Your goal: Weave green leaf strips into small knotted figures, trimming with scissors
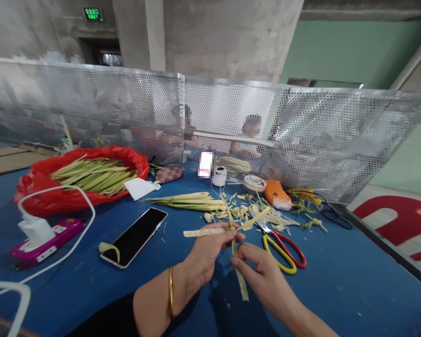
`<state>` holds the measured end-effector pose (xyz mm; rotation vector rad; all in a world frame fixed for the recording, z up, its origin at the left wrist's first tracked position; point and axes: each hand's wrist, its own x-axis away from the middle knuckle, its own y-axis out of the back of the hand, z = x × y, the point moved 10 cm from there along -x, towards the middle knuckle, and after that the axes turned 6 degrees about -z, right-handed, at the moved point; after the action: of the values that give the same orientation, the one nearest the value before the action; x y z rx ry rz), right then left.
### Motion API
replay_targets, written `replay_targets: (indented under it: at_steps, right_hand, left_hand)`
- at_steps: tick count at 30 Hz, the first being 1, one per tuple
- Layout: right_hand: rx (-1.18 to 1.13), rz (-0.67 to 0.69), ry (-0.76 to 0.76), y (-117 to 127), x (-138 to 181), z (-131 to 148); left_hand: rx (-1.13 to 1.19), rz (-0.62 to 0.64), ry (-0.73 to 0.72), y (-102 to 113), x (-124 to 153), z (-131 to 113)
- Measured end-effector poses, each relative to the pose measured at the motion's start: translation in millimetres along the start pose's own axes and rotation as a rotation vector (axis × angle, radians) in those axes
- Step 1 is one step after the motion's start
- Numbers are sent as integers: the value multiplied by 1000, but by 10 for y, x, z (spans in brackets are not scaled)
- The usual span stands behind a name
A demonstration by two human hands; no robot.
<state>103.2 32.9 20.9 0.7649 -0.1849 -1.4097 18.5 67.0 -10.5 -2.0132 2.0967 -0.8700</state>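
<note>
My left hand (205, 252), with a gold bangle on its wrist, pinches pale palm-leaf strips (210, 230) where they cross, above the blue table (337, 290). My right hand (259, 271) is closed on the lower strip (241, 281) that hangs down from the crossing. Just right of my hands lie scissors (284, 248) with one red and one yellow handle. Beyond my hands a bundle of green and pale leaves (189, 201) rests among several cut scraps (245, 210).
A red bag of leaves (38, 187) sits far left. A black phone (135, 236) and a pink device with a white charger (42, 238) lie at left. An orange glue gun (279, 194), thread spool (219, 176) and tape roll (254, 183) stand before a perforated metal screen (337, 135); people sit behind it.
</note>
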Motion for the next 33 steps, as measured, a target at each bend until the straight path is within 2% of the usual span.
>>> replay_targets:
  at_steps: [3,5,10,11,13,16,21,23,25,30,33]
  right_hand:
    - [87,22,55,4,21,82]
    - [175,-31,122,83,37,156]
    - [380,-472,358,643,139,391]
    - [395,-536,364,740,151,391]
    - [367,-580,324,857,123,331]
    - [237,-465,208,818,6,181]
    - [-45,-70,-27,399,-101,-9]
    - [-105,38,-95,271,-83,-31]
    - [-117,72,-140,224,-65,-48]
    - [1,-12,-225,248,-15,-148]
    - [23,-26,-224,213,19,-174]
  left_hand:
    - [-30,28,-26,-2,-29,-4]
    - [-50,51,-47,-14,-28,-43]
    - [-194,87,-13,-63,39,-35]
    - [-239,116,-12,-93,52,-15]
    - [-322,179,-18,-145,67,34]
    - [-440,291,-11,-217,92,145]
    - [-734,478,75,-317,243,416]
    - [-812,540,101,-361,313,508]
    - [-856,533,119,-363,332,553]
    - [-853,444,137,-324,296,508]
    - [-822,446,126,-323,278,482]
